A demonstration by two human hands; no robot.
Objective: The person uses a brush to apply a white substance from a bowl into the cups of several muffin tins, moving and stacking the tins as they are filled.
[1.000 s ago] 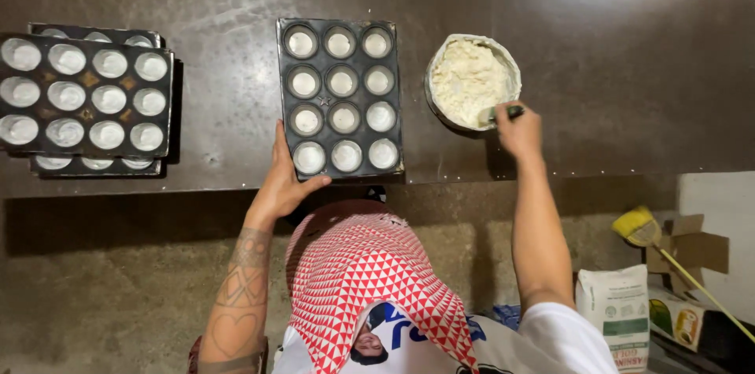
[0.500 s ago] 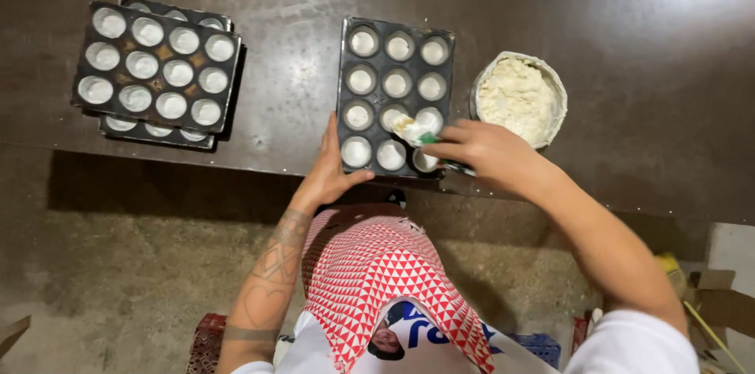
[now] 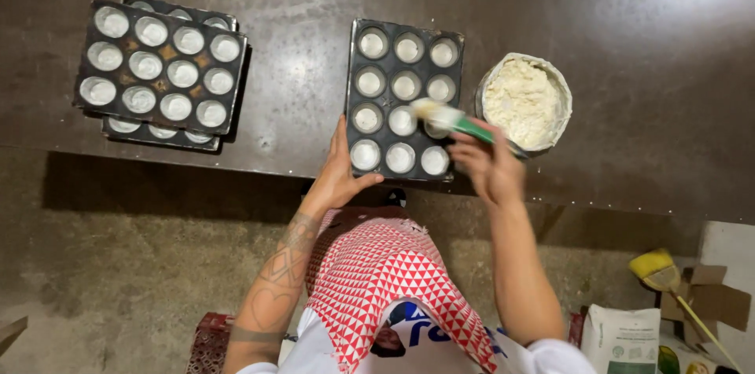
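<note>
A dark muffin tin (image 3: 382, 51) with several round cups lies on the brown table in front of me. My left hand (image 3: 343, 170) rests flat on its near left corner, fingers spread, thumb on the rim. My right hand (image 3: 491, 165) grips a green-handled brush (image 3: 450, 119) whose pale, coated bristles hang over the tin's right-hand cups. A round bowl of pale, crumbly fat (image 3: 525, 102) stands just right of the tin.
A stack of similar muffin tins (image 3: 161, 69) sits at the table's left. The table's near edge (image 3: 157, 147) runs below it. On the floor at the right are a yellow broom (image 3: 659, 271), cardboard boxes (image 3: 717, 302) and a paper sack (image 3: 631, 339).
My right hand left the bowl and carried the loaded brush over the tin's right-hand cups. The left hand stayed on the tin. The view shifted, so everything sits farther right.
</note>
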